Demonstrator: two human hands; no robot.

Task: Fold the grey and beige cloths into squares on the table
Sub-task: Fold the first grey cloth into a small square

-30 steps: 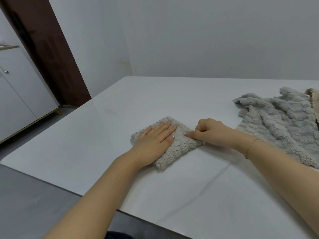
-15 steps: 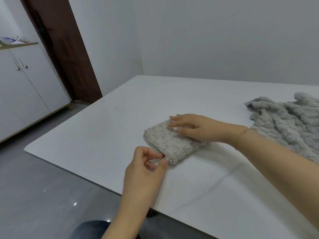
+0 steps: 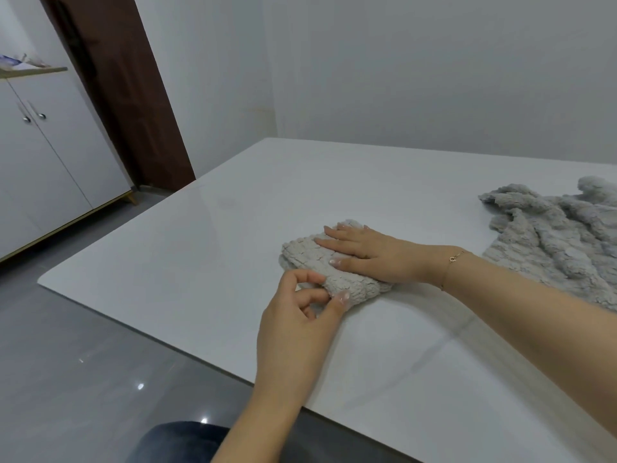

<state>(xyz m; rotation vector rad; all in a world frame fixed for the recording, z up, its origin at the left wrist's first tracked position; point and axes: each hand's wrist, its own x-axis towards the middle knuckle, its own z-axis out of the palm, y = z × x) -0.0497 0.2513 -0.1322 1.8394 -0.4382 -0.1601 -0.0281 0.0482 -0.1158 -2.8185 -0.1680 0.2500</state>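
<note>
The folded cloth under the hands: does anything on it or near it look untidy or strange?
Nothing is damaged or spilled. The folded cloth lies flat under the right hand, while the left hand pinches its near edge. Only the grey cloth at the right lies crumpled, not yet folded.

A white glossy table [image 3: 233, 228] with faint grey veins carries two cloths. A small folded cloth [image 3: 310, 259] lies near the table's front left part, with the person's hands on it. A bigger, rumpled grey cloth [image 3: 554, 242] lies well apart, at the right edge of the view.
</note>
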